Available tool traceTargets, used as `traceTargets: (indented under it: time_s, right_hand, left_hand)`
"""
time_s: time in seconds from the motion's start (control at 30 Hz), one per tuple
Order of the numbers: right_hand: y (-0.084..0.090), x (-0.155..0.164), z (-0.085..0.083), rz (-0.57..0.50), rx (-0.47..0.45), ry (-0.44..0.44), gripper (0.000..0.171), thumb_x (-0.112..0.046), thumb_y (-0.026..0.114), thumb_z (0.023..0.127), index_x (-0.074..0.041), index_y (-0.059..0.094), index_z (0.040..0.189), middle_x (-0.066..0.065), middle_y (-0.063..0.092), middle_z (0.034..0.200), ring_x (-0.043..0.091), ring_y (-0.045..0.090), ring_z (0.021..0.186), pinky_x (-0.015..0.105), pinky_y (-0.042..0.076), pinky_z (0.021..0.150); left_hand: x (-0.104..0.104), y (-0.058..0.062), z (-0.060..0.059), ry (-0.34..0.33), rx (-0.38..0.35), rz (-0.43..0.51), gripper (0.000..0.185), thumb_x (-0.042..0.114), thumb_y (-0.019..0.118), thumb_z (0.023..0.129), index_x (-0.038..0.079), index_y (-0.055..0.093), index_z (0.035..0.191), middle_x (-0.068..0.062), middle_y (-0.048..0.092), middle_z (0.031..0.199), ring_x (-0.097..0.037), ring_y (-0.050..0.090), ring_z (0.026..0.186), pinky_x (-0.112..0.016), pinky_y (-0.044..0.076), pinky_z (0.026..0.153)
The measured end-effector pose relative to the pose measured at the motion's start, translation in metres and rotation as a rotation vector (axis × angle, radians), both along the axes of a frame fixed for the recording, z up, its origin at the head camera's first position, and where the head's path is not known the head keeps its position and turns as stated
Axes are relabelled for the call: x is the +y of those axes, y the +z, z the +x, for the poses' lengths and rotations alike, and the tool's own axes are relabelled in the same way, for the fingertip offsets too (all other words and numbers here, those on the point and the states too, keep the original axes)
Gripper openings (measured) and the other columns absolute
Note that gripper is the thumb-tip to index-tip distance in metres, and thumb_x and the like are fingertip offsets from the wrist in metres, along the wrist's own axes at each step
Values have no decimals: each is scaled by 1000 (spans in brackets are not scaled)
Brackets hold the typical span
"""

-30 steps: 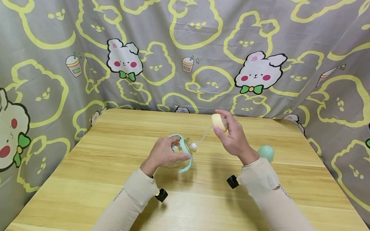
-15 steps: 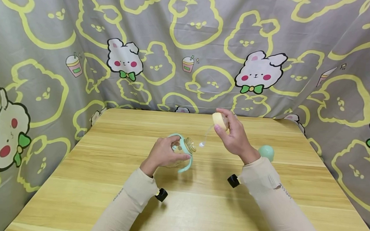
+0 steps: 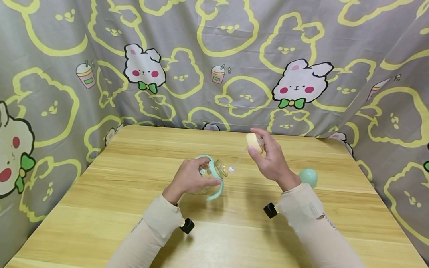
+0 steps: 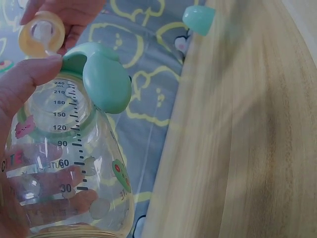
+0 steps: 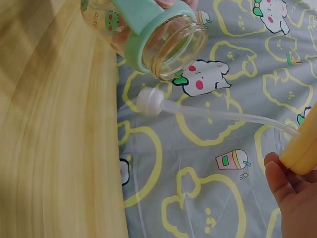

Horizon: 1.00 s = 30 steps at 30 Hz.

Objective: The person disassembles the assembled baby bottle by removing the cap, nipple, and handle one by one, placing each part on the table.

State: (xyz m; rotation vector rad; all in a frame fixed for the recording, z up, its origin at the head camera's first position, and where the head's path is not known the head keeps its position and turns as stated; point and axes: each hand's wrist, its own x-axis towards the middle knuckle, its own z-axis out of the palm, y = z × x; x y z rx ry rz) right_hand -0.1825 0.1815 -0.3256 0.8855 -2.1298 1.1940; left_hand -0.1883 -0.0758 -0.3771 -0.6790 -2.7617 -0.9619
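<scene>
My left hand (image 3: 192,177) grips a clear baby bottle (image 4: 74,163) with mint-green handles (image 4: 106,79), tilted so its uncapped mouth (image 5: 181,47) points right. Seen through the wall, its fingers wrap round the far side. My right hand (image 3: 271,158) pinches a pale yellow bottle collar (image 3: 254,142) between thumb and fingers, up and right of the bottle. A thin clear straw (image 5: 223,115) hangs from the collar. At its end, a white weighted tip (image 5: 150,101) sits just outside the bottle mouth, apart from it in the right wrist view.
A mint-green dome cap (image 3: 309,177) stands on the wooden table (image 3: 227,246), behind the right wrist. Small black devices are strapped at both wrists. A patterned grey curtain (image 3: 190,29) surrounds the table's back and sides.
The straw tip was at the bottle mouth, then came out to the right, and now is slightly closer to the mouth again. The left hand and bottle have barely moved.
</scene>
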Motion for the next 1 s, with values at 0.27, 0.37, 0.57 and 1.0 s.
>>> traceTargets:
  time_s: [0.27,0.37,0.57,1.0]
  right_hand:
    - [-21,7,-15,14,-46,-19,49,-4,62,87,2,47,133,13,54,94,19,51,76,35,45,62]
    - [-23,7,-16,34,-57,-38,49,-9,64,87,0,49,133,13,55,98,20,52,79,39,45,64]
    - [-29,4,-19,53,-56,-52,50,-12,67,86,0,51,132,17,58,113,23,56,85,40,48,68]
    - [-41,3,-20,87,-114,-91,51,-16,68,86,-3,52,132,20,56,124,29,58,95,48,49,78]
  left_hand:
    - [0,1,0,-6,9,-3,52,51,82,69,13,65,100,1,68,90,-16,60,78,-35,49,71]
    - [0,1,0,-4,8,-7,51,50,82,68,14,65,99,2,68,90,-16,60,77,-35,49,71]
    - [0,1,1,-3,2,-1,50,50,83,68,14,65,99,1,68,91,-15,61,77,-35,50,71]
    - [-1,0,1,-6,6,12,49,49,83,68,13,65,96,1,68,90,-21,64,80,-36,50,72]
